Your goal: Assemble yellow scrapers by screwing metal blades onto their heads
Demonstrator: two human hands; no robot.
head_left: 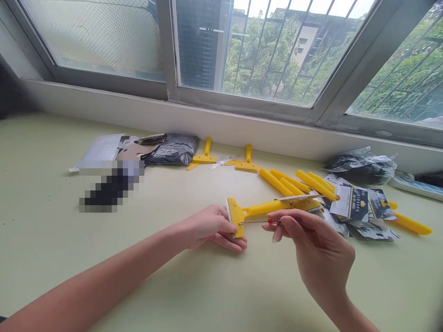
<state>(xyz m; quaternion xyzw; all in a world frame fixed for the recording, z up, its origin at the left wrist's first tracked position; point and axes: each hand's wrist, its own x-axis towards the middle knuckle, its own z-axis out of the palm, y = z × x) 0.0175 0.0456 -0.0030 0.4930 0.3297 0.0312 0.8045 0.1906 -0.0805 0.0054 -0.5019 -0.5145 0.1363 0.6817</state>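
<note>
My left hand (pixel 216 229) is closed on the head end of a yellow scraper (pixel 236 214), with the thumb on its lower corner and fingers beneath. The scraper's handle points right, towards a heap of other scrapers. Between the fingertips of my right hand (pixel 314 242) is a screwdriver (pixel 271 221) with a red part on it. Its thin metal shaft reaches left to a small screw (pixel 241 224) on the scraper head. Most of the screwdriver's handle is hidden by my fingers.
Several yellow scrapers (pixel 277 183) and printed cards (pixel 349 202) are heaped at right. At the back, two scrapers (pixel 248 157) lie by thin blades (pixel 224 161). A black plastic bag (pixel 178 148), bubble wrap (pixel 98 152) and another dark bag (pixel 363 166) rest near the window wall.
</note>
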